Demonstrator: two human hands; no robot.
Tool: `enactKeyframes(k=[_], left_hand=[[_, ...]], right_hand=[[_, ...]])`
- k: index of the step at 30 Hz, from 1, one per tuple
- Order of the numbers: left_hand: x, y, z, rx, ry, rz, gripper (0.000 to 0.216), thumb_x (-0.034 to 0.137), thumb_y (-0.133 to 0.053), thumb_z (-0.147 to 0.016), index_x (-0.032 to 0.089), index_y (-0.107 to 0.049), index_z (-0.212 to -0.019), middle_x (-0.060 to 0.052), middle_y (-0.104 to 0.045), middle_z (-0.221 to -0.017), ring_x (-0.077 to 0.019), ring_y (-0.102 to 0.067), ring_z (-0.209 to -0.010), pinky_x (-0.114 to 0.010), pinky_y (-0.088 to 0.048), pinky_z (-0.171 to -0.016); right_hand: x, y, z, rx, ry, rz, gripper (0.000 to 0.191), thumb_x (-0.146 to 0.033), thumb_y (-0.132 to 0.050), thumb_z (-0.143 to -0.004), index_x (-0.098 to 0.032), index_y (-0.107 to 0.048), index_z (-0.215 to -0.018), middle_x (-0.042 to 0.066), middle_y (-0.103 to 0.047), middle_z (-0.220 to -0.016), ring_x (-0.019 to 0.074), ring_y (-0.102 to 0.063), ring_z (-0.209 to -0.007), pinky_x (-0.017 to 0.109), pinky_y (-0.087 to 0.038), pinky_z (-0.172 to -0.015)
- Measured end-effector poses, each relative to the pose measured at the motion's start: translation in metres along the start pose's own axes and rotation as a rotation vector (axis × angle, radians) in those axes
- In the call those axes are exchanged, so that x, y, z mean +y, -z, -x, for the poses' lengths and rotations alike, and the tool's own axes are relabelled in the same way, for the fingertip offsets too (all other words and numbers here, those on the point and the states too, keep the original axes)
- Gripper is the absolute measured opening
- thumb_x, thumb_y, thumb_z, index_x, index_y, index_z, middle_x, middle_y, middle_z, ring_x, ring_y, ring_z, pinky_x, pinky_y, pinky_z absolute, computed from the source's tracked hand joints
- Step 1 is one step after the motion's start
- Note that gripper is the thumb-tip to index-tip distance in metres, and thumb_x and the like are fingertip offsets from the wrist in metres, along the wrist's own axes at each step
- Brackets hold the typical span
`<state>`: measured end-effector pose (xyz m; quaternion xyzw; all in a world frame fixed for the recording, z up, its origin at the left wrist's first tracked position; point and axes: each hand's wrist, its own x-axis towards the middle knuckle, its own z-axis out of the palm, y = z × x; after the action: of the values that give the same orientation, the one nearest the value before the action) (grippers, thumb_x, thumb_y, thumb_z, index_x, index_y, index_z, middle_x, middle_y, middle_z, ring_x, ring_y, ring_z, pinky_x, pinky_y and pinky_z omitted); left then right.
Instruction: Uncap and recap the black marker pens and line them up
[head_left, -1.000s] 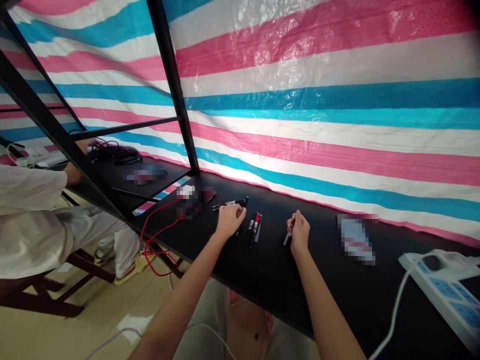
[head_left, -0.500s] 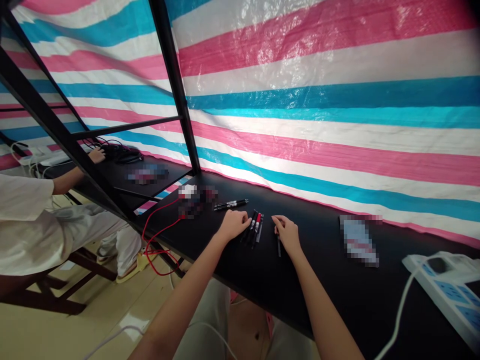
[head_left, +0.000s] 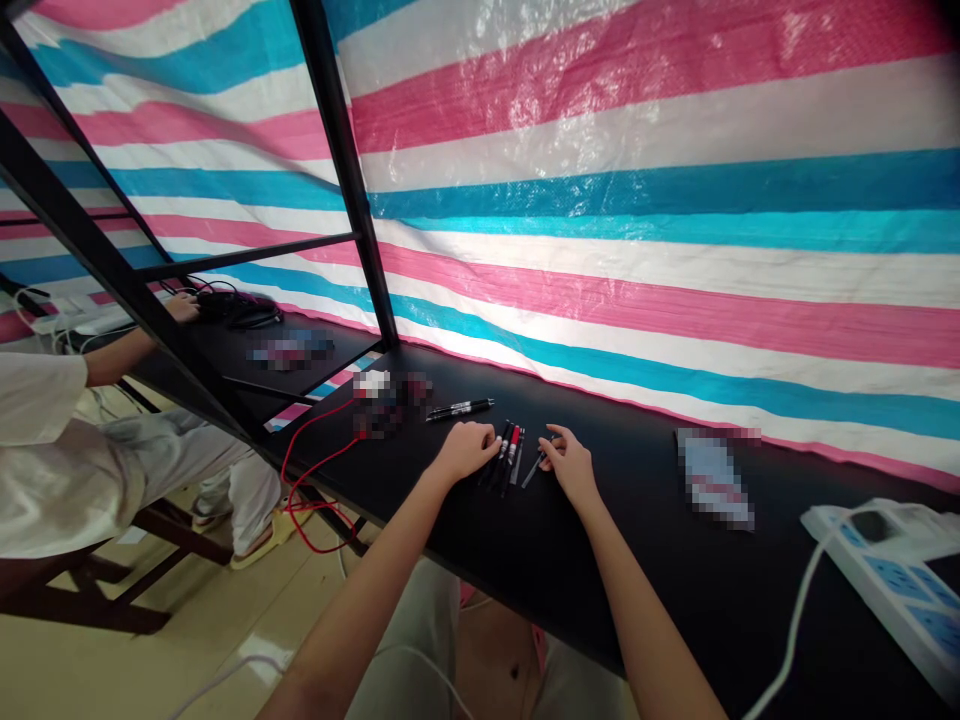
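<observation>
In the head view, a row of pens (head_left: 504, 462), mostly black with one showing red, lies on the black table. My left hand (head_left: 466, 452) rests just left of that row with its fingers curled, close to the leftmost pen. Whether anything is inside those fingers is hidden. On the other side of the row, my right hand (head_left: 570, 468) pinches a slim grey pen (head_left: 532, 471), which slants down to the left toward the row. Two black pens (head_left: 460, 409) lie together behind my left hand.
A blurred item with a red cable (head_left: 319, 465) is at the table's left end. A blurred packet (head_left: 714, 480) lies right of my right hand, and a white power strip (head_left: 889, 575) is farther right. A black metal frame (head_left: 352, 200) stands left; a co-worker's arm (head_left: 124, 358) is beyond it.
The slim grey pen in my right hand has swung from nearly upright in the picture to a leftward slant, its lower end nearer the row. My left hand has hardly moved.
</observation>
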<state>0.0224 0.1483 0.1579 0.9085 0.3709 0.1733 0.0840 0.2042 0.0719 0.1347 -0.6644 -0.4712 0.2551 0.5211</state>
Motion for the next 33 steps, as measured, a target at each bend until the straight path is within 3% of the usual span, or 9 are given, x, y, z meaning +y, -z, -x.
enactKeyframes(k=[5,10,14,20,26,33], left_hand=[[0.001,0.000,0.000,-0.011,0.006,-0.004,0.033,0.040,-0.041,-0.083,0.017,-0.052,-0.063,0.000,-0.056,-0.061,-0.0120,-0.048,-0.059,-0.024,-0.025,-0.056],[0.000,0.001,0.000,-0.013,0.014,-0.010,0.032,0.040,-0.041,-0.083,0.017,-0.052,-0.063,0.000,-0.056,-0.062,-0.0123,-0.050,-0.061,-0.024,-0.026,-0.056],[0.001,0.001,0.000,-0.024,0.020,-0.019,0.032,0.040,-0.040,-0.084,0.018,-0.052,-0.063,0.000,-0.056,-0.062,-0.0126,-0.051,-0.062,-0.025,-0.027,-0.056],[0.002,-0.001,0.000,0.017,0.080,-0.055,0.029,0.035,-0.030,-0.089,0.019,-0.052,-0.079,0.000,-0.057,-0.067,-0.0140,-0.053,-0.063,-0.026,-0.031,-0.060],[-0.001,0.001,0.000,0.211,0.173,-0.141,0.013,0.026,-0.040,-0.084,0.019,-0.048,-0.092,-0.004,-0.054,-0.089,-0.0178,-0.048,-0.088,-0.029,-0.036,-0.075],[-0.009,-0.006,0.001,0.330,0.245,-0.251,0.029,0.018,-0.044,-0.079,0.020,-0.042,-0.109,-0.008,-0.047,-0.110,-0.0223,-0.040,-0.103,-0.034,-0.035,-0.082]], right_hand=[[0.002,-0.005,0.001,-0.013,0.041,0.024,0.036,-0.030,-0.045,-0.077,-0.014,-0.051,-0.109,0.002,-0.059,-0.074,0.0119,-0.057,-0.048,0.028,-0.049,-0.055],[0.002,-0.008,0.002,0.032,0.188,0.121,0.042,-0.024,-0.051,-0.072,-0.015,-0.049,-0.113,0.009,-0.052,-0.100,0.0109,-0.055,-0.059,0.030,-0.050,-0.061],[0.003,-0.009,0.002,-0.072,0.265,0.179,0.035,-0.020,-0.053,-0.070,-0.016,-0.054,-0.105,0.005,-0.052,-0.088,0.0110,-0.051,-0.059,0.029,-0.048,-0.060],[0.006,-0.009,0.001,-0.138,0.295,0.214,0.037,-0.019,-0.054,-0.070,-0.017,-0.052,-0.108,0.003,-0.052,-0.083,0.0118,-0.048,-0.060,0.030,-0.045,-0.065],[0.004,-0.008,0.002,-0.153,0.303,0.229,0.036,-0.018,-0.049,-0.072,-0.018,-0.052,-0.108,0.003,-0.052,-0.084,0.0127,-0.048,-0.062,0.029,-0.043,-0.066],[0.003,-0.007,0.003,-0.176,0.359,0.239,0.041,-0.010,-0.039,-0.069,-0.018,-0.053,-0.107,0.003,-0.053,-0.086,0.0123,-0.047,-0.064,0.028,-0.041,-0.067]])
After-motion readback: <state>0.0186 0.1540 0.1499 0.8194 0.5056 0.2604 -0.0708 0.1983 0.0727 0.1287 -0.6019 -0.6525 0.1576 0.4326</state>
